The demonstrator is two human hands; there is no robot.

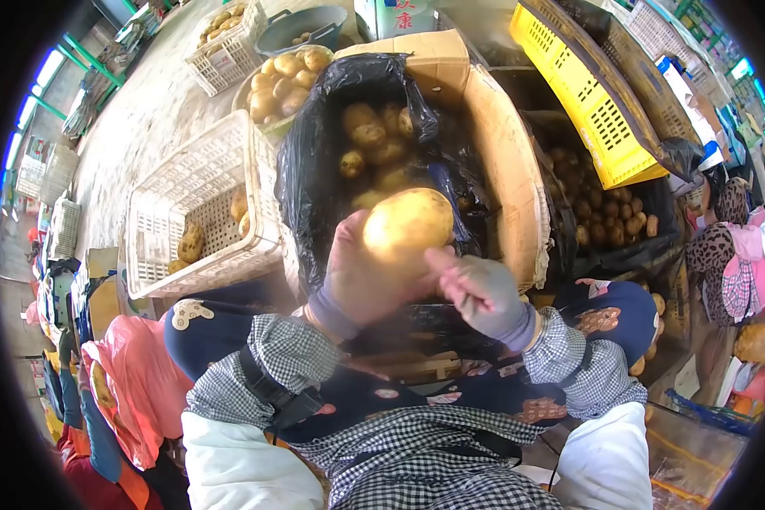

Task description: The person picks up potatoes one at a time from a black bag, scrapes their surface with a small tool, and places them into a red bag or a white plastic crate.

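Note:
A large pale-yellow potato (408, 219) rests in my left hand (370, 272), whose fingers close around it from below and the left. Just below and to the right of it is my right hand (483, 293), with its fingers curled and the fingertips close to the potato's lower edge. Whether those fingers hold anything small cannot be made out. Both hands are over a cardboard box (510, 161) lined with a black plastic bag (310, 161). Several more potatoes (370, 132) lie inside the bag, partly in shadow.
Left of the box stands a white plastic crate (204, 204) with a few potatoes. Behind it are a heaped basket of potatoes (285, 81) and a grey basin (302, 32). At right, a yellow crate (582, 93) tilts above a dark container of small potatoes (612, 212). Another person (731, 255) sits far right.

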